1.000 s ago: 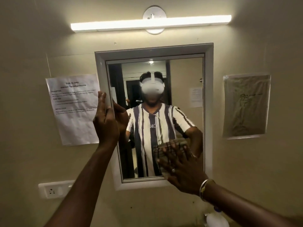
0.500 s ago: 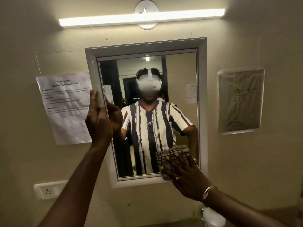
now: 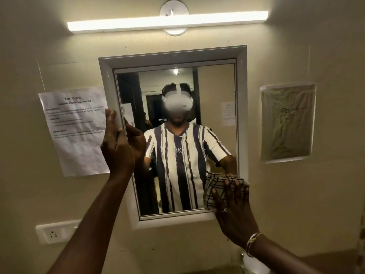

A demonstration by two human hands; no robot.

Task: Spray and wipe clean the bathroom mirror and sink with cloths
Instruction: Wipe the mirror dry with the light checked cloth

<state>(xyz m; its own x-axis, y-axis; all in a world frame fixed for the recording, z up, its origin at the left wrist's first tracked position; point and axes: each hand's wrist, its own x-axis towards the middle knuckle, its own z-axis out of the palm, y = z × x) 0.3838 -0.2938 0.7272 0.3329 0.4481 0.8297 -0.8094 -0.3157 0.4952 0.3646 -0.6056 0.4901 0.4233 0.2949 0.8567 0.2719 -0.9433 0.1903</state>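
Observation:
A wall mirror (image 3: pixel 216 89) in a pale grey frame (image 3: pixel 173 56) hangs straight ahead and reflects a person in a striped shirt. My left hand (image 3: pixel 116 147) clasps the frame's left edge at mid height, fingers upright on the frame and thumb on the glass side. My right hand (image 3: pixel 235 212) presses a folded checked cloth (image 3: pixel 215 184) flat against the glass at the lower right corner, where the cloth overlaps the frame. The sink is out of view.
A printed notice (image 3: pixel 77 131) is taped left of the mirror and a sleeved drawing (image 3: pixel 287 121) right of it. A tube light (image 3: pixel 167 21) glows above. A wall socket (image 3: pixel 53 233) sits lower left. A white rounded object (image 3: pixel 254 264) shows at the bottom edge.
My right hand has slid the cloth rightward across the lower glass into the bottom right corner. My left hand keeps its hold on the left frame edge.

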